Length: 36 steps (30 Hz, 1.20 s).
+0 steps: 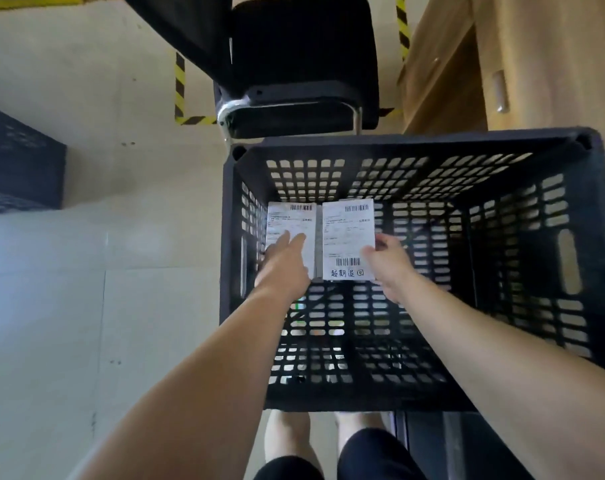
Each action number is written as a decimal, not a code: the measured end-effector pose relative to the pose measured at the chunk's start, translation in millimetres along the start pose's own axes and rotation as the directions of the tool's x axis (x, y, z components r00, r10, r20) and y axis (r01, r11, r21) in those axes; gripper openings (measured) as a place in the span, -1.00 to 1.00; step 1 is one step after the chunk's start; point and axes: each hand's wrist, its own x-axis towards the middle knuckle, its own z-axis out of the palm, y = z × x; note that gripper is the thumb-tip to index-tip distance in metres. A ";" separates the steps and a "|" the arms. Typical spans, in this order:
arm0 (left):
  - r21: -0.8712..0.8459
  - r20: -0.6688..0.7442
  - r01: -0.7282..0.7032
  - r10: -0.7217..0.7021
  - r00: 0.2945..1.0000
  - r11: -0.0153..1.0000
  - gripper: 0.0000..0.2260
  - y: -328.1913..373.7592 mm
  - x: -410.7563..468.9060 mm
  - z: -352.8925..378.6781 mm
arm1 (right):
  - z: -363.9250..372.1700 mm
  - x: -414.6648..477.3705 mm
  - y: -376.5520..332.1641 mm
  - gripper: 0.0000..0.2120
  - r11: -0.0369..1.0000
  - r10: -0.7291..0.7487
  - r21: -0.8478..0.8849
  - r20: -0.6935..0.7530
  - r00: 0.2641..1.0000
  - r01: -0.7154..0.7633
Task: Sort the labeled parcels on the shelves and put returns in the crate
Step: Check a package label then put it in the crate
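Note:
Two white labelled parcels lie side by side on the floor of a black slotted crate (415, 142), near its far left corner. My left hand (285, 259) rests with straight fingers on the left parcel (290, 221). My right hand (385, 259) pinches the right edge of the right parcel (347, 237), thumb on top of the label. That parcel bears barcodes and handwritten characters along its near edge.
A black chair (301, 64) with a chrome frame stands just beyond the crate. A wooden cabinet (501, 57) is at the upper right. Another dark crate (20, 161) sits at the left edge. Yellow-black tape marks the pale floor.

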 end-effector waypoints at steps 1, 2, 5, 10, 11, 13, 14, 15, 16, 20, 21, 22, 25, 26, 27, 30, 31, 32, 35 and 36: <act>-0.003 -0.003 0.015 -0.015 1.000 1.000 -0.29 -1.1 3.8 3.6 | 1.9 4.8 1.5 -0.58 1.000 -0.006 0.008 0.004 1.000 0.006; -0.005 -0.011 0.023 -0.023 1.000 1.000 -0.22 -1.2 6.4 7.0 | 3.8 9.9 4.0 -0.57 1.000 -0.013 0.015 0.007 1.000 0.013; -0.019 -0.011 0.021 -0.022 1.000 1.000 -0.12 0.6 9.4 16.3 | 9.4 20.6 10.7 -0.56 1.000 -0.030 -0.008 0.006 1.000 0.030; -0.016 0.012 0.032 -0.032 0.999 0.999 -0.10 0.4 9.4 27.1 | 19.2 23.6 14.3 -0.63 0.992 -0.059 -0.110 -0.013 0.998 0.057; -0.014 0.013 0.039 -0.038 0.999 0.999 -0.11 0.0 10.0 27.7 | 19.7 25.4 15.0 -0.66 0.990 -0.068 -0.126 -0.011 0.998 0.066; 0.010 0.005 0.039 -0.039 0.999 0.999 -0.13 -1.9 11.9 28.0 | 19.6 28.0 15.0 -0.68 0.983 -0.092 -0.159 0.001 0.996 0.091; 0.036 0.003 0.037 -0.037 0.999 0.999 -0.14 -3.3 12.8 28.4 | 19.3 28.6 14.8 -0.68 0.978 -0.104 -0.180 0.004 0.995 0.103; 0.060 0.004 0.038 -0.038 0.999 0.997 -0.15 -4.4 13.6 28.7 | 19.1 30.0 15.6 -0.68 0.973 -0.116 -0.202 0.005 0.993 0.115; 0.074 0.008 0.040 -0.041 0.999 0.996 -0.16 -5.5 14.0 29.4 | 18.5 28.4 14.4 -0.68 0.967 -0.127 -0.220 0.007 0.992 0.125; 0.048 0.053 0.053 -0.056 0.997 0.997 -0.15 -3.0 9.0 28.8 | 12.7 25.6 16.6 -0.61 0.947 -0.157 -0.276 0.041 0.987 0.162; 0.034 0.057 0.056 -0.058 0.997 0.998 -0.15 -1.3 7.1 27.3 | 10.5 26.0 19.1 -0.61 0.944 -0.168 -0.281 0.047 0.985 0.174; 0.022 0.056 0.057 -0.058 0.997 0.998 -0.16 0.8 5.1 24.5 | 8.3 24.0 19.1 -0.61 0.939 -0.188 -0.284 0.058 0.980 0.197; 0.037 0.050 0.039 -0.041 0.998 0.999 -0.24 11.8 -4.4 10.9 | 1.6 -2.5 1.1 -0.58 0.911 -0.209 -0.346 0.084 0.974 0.225; 0.053 0.048 0.023 -0.026 0.999 0.998 -0.27 16.8 -9.2 4.5 | -1.3 -13.4 -6.4 -0.56 0.901 -0.207 -0.372 0.079 0.975 0.221; 0.076 0.043 0.006 -0.009 0.999 0.997 -0.31 22.5 -15.2 -2.8 | -4.5 -25.2 -13.5 -0.53 0.888 -0.210 -0.405 0.070 0.975 0.220; 0.106 0.002 -0.051 0.051 0.999 0.993 -0.41 42.4 -39.1 -29.0 | -16.4 -63.2 -35.2 -0.50 0.835 -0.262 -0.489 0.051 0.964 0.252; 0.098 -0.012 -0.078 0.080 0.997 0.992 -0.43 50.0 -48.6 -38.6 | -21.2 -78.4 -43.8 -0.49 0.811 -0.291 -0.515 0.057 0.955 0.278; 0.091 -0.030 -0.106 0.109 0.994 0.990 -0.45 58.3 -58.4 -49.3 | -27.2 -94.5 -53.0 -0.50 0.786 -0.318 -0.541 0.060 0.946 0.299; 0.099 -0.099 -0.182 0.191 0.977 0.978 -0.51 87.0 -90.9 -84.9 | -49.3 -140.3 -81.9 -0.50 0.726 -0.420 -0.578 0.056 0.906 0.373; 0.106 -0.120 -0.209 0.221 0.968 0.972 -0.53 96.7 -102.3 -97.0 | -57.5 -155.8 -91.6 -0.49 0.708 -0.459 -0.582 0.052 0.887 0.401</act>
